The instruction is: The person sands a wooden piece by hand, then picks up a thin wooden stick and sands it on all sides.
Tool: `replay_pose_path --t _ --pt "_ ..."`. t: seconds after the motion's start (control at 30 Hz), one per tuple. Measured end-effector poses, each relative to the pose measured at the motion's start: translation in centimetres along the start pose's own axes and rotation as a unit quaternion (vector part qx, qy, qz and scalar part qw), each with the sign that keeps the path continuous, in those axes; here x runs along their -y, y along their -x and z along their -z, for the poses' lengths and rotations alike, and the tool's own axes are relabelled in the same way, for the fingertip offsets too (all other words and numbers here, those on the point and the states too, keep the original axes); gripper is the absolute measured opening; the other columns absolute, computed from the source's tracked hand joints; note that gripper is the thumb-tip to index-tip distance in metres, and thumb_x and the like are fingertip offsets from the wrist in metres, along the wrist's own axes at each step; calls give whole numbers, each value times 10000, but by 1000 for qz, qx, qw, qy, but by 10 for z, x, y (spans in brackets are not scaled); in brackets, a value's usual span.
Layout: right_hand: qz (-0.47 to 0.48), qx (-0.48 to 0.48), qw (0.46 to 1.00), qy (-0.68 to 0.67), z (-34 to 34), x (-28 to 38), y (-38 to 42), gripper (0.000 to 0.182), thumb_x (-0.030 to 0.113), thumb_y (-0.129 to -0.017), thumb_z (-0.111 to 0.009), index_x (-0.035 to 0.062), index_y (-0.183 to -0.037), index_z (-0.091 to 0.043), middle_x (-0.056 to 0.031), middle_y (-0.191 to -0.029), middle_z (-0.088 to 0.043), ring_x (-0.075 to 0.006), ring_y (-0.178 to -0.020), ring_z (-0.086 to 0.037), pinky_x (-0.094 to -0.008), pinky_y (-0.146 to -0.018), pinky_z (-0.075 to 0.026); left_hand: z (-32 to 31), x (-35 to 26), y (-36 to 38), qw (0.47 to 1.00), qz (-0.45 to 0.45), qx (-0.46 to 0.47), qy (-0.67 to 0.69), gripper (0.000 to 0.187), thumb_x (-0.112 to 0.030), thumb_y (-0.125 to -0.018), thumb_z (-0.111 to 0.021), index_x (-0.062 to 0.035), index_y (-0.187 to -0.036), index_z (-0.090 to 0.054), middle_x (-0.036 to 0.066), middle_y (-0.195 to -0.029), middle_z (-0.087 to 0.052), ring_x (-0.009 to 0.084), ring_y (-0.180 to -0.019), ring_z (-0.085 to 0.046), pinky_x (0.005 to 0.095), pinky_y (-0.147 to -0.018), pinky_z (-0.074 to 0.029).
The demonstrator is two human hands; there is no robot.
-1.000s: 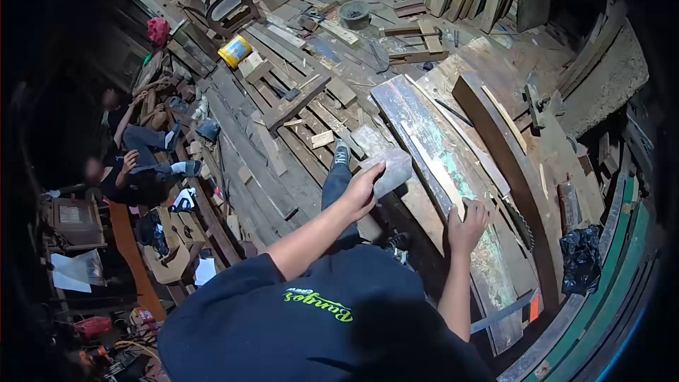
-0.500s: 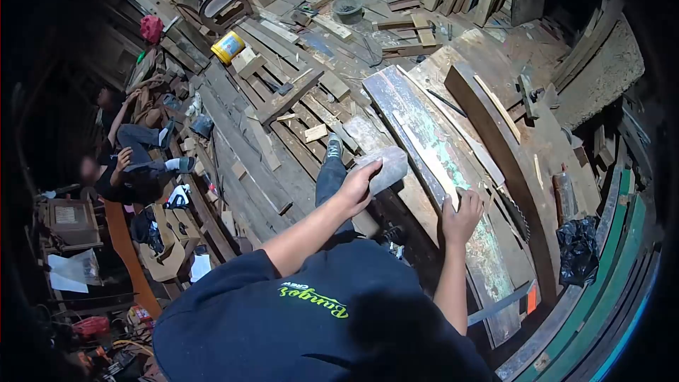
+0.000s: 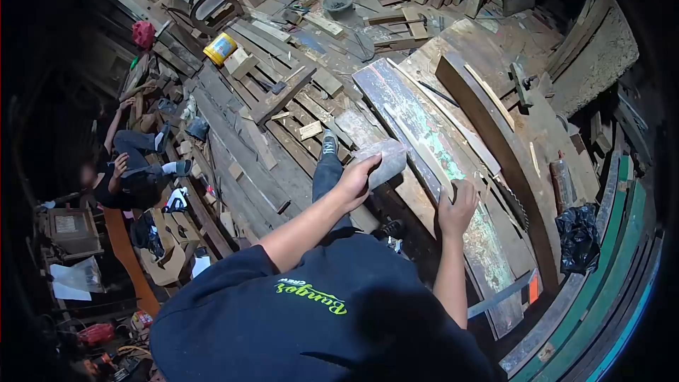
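Observation:
My left hand (image 3: 355,182) is closed on a pale grey, thin sheet (image 3: 385,163) with a rounded, slightly crinkled edge; its exact kind I cannot make out. It hangs above the floor beside a long plank with worn, flaking paint (image 3: 442,152). Over that plank, my right hand (image 3: 458,211) pinches the near end of a thin, light wood strip (image 3: 424,145). The strip runs away from me along the plank. A tall dark curved board (image 3: 488,110) stands on the bench, farther right. Between it and the plank lies a saw blade with teeth (image 3: 515,201).
Another person (image 3: 131,163) sits at the left, one hand raised. Slatted wood (image 3: 297,127) and offcuts cover the floor, with a yellow bucket (image 3: 221,48) and a grey tub (image 3: 338,4) farther off. At right are a black plastic bag (image 3: 578,237) and green boards (image 3: 608,240).
The sheet in my left hand has tilted and shows more crinkles. My right hand and the strip have shifted slightly, and the whole view has moved a little.

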State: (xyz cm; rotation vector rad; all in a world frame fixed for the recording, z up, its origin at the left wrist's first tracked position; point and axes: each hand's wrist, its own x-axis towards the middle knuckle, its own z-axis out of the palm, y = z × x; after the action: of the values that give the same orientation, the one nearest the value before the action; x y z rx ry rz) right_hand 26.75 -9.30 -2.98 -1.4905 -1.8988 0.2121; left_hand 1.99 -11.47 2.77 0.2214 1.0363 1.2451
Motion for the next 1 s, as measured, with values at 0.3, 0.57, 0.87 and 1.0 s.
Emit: replay_pose_path --t 0.3,0.57,0.87,1.0 --pt "-16 -15 1000 -1 -3 1 0 264 130 -799 -676 43 -1033 -592 -146 -983 -609 -338 -973 -563 -434 -872 -390 -2 0 3 1000 12 13 -6 376 -224 -981 -538 28 -1261 -551 109 -1209 -630 219 -1092 -602 348 -974 -456" --pt "3 -29 1000 -12 -3 -2 -1 286 152 -806 -672 52 -1058 -581 -151 -1004 -613 -345 -991 -563 -431 -890 -390 -5 2 -1 1000 8 -10 -16 378 -202 -981 -535 29 -1280 -538 105 -1234 -618 216 -1129 -586 352 -1006 -440" --pt "-23 -4 999 -28 0 0 -2 263 150 -820 -643 50 -1056 -581 -154 -1005 -612 -344 -994 -565 -431 -884 -392 -5 8 -6 1000 3 18 -17 402 -221 -991 -521 53 -1285 -522 124 -1241 -611 229 -1126 -588 353 -1006 -444" --pt "-21 -4 999 -28 -1 -1 -2 257 159 -826 -636 48 -1051 -583 -154 -1005 -612 -344 -994 -566 -427 -880 -392 -9 3 -1 1000 17 6 -15 392 -212 -985 -534 51 -1275 -528 125 -1234 -612 230 -1117 -594 349 -1000 -448"
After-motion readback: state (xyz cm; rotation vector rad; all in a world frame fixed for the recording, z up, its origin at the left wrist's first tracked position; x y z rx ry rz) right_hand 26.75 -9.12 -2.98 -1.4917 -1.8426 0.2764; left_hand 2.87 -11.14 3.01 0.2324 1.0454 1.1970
